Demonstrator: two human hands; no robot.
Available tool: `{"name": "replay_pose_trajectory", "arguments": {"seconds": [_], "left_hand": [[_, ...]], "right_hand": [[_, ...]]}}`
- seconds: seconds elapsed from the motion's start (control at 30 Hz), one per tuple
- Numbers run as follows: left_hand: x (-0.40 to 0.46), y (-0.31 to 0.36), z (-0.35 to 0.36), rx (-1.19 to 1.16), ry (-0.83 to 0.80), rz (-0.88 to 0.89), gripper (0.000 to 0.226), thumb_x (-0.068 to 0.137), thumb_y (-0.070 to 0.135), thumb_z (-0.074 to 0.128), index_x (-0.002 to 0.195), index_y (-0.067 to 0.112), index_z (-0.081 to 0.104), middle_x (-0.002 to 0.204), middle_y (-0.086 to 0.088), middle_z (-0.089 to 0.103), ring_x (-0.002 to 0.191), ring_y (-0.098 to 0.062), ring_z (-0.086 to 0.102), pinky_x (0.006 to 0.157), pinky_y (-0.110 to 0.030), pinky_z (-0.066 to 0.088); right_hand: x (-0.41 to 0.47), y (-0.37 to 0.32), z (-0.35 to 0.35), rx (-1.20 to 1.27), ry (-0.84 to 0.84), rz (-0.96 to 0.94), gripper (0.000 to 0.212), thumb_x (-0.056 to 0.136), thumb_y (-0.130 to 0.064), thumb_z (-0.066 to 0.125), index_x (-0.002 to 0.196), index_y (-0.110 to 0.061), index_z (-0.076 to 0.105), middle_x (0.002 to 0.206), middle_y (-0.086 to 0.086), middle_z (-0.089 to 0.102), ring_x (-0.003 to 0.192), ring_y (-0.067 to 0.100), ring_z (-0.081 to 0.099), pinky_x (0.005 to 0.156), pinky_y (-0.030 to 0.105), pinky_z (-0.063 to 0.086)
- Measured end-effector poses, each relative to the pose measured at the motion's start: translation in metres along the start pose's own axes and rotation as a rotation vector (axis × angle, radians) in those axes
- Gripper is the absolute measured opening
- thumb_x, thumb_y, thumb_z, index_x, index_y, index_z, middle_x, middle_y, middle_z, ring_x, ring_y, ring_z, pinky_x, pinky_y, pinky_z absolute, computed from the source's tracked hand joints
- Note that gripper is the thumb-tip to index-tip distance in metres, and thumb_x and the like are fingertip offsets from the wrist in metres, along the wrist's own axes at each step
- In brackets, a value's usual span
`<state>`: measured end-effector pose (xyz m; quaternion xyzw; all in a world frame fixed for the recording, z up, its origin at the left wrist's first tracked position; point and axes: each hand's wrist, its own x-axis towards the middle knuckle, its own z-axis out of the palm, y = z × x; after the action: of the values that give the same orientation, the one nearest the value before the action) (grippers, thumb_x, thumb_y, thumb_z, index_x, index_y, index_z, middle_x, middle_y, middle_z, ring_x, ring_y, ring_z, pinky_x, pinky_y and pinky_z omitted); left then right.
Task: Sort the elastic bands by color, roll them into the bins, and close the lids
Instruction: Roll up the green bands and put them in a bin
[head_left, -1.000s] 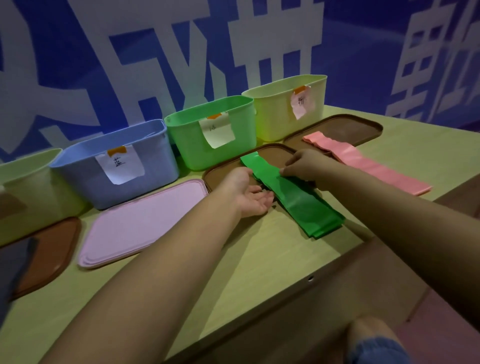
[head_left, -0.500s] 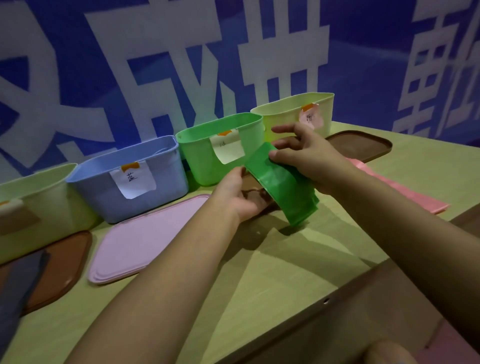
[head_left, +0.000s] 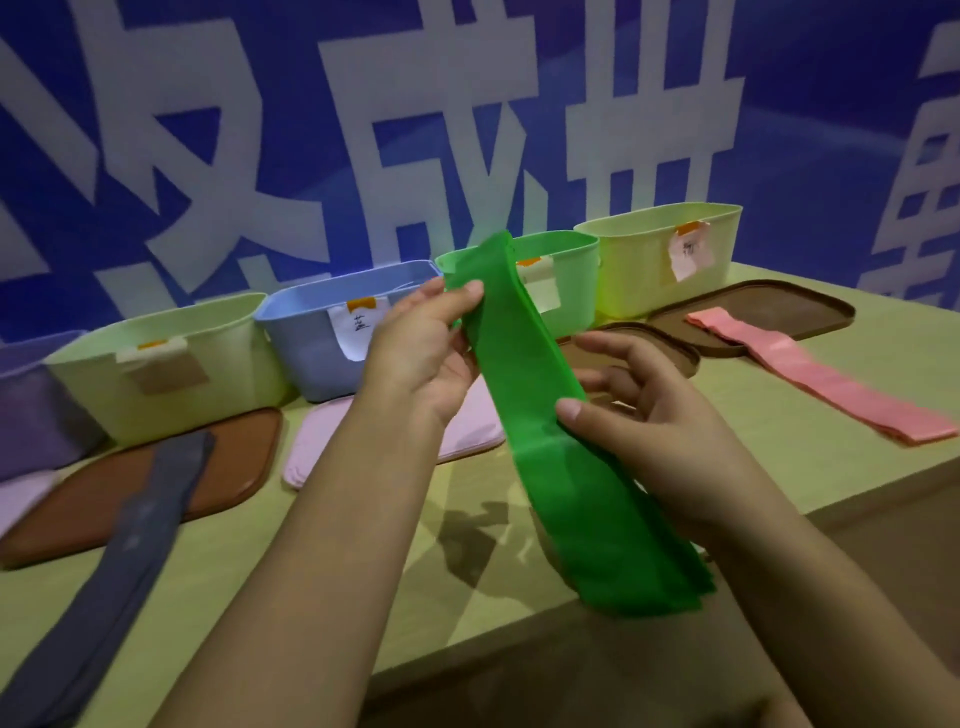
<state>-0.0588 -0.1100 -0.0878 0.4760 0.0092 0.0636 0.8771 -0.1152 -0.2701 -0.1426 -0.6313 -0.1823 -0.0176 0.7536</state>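
A long green elastic band (head_left: 540, 415) hangs slanted above the table, its lower end near the front edge. My left hand (head_left: 426, 353) pinches its top end, in front of the green bin (head_left: 571, 280). My right hand (head_left: 654, 421) holds the band's middle, thumb on the front and fingers behind. A pink band (head_left: 810, 379) lies flat at the right, partly on a brown lid (head_left: 789, 312). At the left a grey band (head_left: 119, 551) lies across another brown lid (head_left: 93, 499).
Along the wall stands a row of open bins: purple (head_left: 26, 410), pale yellow-green (head_left: 171, 374), blue (head_left: 306, 358), green, and yellow (head_left: 639, 265). A pink lid (head_left: 311, 457) and a third brown lid (head_left: 660, 353) lie before them. The table's front edge runs below my arms.
The green band went from lying on the table to being lifted. My left hand took its top end and my right hand slid down to its middle. The camera view shifted right.
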Motion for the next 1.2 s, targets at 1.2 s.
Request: {"name": "replay_pose_trajectory", "arguments": {"seconds": [1.2], "left_hand": [[-0.083,0.005,-0.107,0.962,-0.064,0.919,0.030,0.080,0.005,0.070,0.101,0.027,0.066,0.098,0.007,0.065,0.096,-0.010,0.063,0.078,-0.019,0.048]], "right_hand": [[0.028,0.043,0.085,0.036,-0.189,-0.185,0.021,0.073,-0.004,0.072,0.085,-0.022,0.068,0.084,0.002,0.072,0.080,0.013,0.066,0.070,0.027,0.056]]}}
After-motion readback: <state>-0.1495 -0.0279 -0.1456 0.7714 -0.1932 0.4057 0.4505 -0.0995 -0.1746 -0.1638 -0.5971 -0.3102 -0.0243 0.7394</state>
